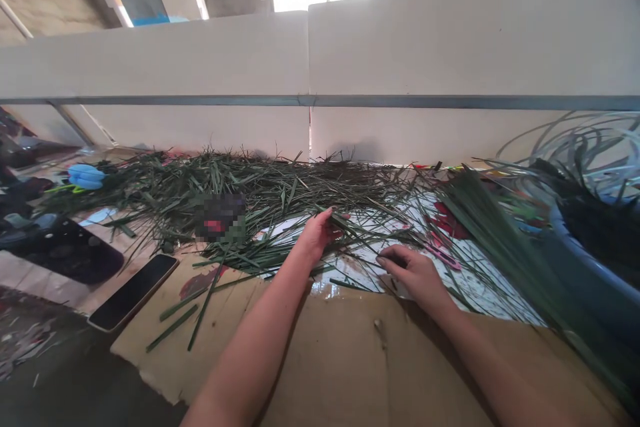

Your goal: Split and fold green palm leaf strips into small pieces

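My left hand (319,235) is held over the middle of the work surface, its fingers closed around a few long, narrow green leaf blades (364,232) that stick out to the right. Close by on the right, my right hand (411,272) is pinched, thumb against fingers; whatever lies between the fingertips is too small to make out. Something pale shows under its palm, partly hidden. Cut green pieces (285,250) lie loose on a white sheet (360,273) beneath both hands. A pink tool (443,256), its kind unclear, rests just right of my right hand.
A heap of dark green blades (280,183) runs along the back by a white partition (200,67). At left are a phone (134,292), a dark bottle (75,250) and a blue object (86,177). Cardboard (340,360) covers the front. Long blades (495,233) lean beside a blue tub (595,260).
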Available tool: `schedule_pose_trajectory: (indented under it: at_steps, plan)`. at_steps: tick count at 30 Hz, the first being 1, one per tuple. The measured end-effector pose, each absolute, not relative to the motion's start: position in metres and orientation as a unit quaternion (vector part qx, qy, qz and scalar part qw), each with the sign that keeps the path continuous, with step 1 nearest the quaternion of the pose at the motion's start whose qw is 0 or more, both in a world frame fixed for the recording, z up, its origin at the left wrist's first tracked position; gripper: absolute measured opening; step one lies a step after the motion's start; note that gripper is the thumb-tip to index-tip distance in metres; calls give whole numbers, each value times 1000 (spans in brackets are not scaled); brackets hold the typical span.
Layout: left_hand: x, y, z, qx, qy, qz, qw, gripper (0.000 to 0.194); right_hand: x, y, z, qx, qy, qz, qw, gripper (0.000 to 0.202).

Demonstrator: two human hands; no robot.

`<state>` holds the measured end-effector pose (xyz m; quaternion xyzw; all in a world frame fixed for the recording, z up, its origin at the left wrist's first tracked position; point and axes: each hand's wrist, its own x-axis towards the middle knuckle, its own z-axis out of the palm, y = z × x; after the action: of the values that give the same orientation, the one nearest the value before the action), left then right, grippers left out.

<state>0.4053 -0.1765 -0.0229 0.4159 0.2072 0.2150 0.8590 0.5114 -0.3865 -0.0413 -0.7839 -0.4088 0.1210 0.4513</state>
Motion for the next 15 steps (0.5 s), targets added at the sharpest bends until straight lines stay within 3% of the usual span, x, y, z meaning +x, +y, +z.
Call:
schedule_pose_trajectory:
  at_steps: [15]
  plan:
    - [407, -185, -30, 410, 219, 227, 856, 31, 517, -388, -54, -784, -405, 110, 457, 30]
